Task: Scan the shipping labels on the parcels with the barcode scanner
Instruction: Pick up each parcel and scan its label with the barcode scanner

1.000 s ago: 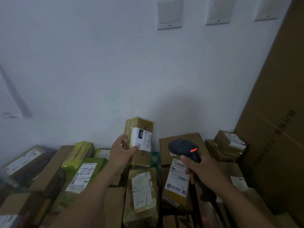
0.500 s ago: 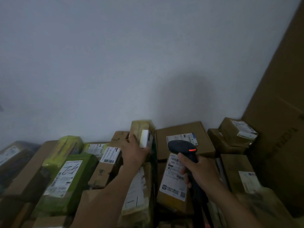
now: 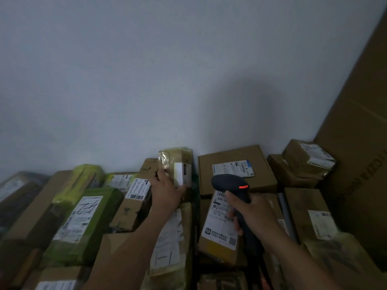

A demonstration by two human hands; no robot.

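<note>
My left hand grips a small tape-wrapped brown parcel with a white label on its side, standing upright among the pile against the wall. My right hand holds a black barcode scanner by its handle, a red light glowing on its head. The scanner hovers over a brown parcel with a large white label, to the right of the held parcel. Behind the scanner lies a flat cardboard box with a label on top.
Many labelled parcels fill the lower view: green-wrapped ones at left, brown boxes at right. A tall cardboard sheet leans at the right edge. A pale wall rises behind the pile.
My left hand has lowered the small parcel from mid-air into the pile and turned its label sideways. The view has tilted down and the scanner stays roughly in place.
</note>
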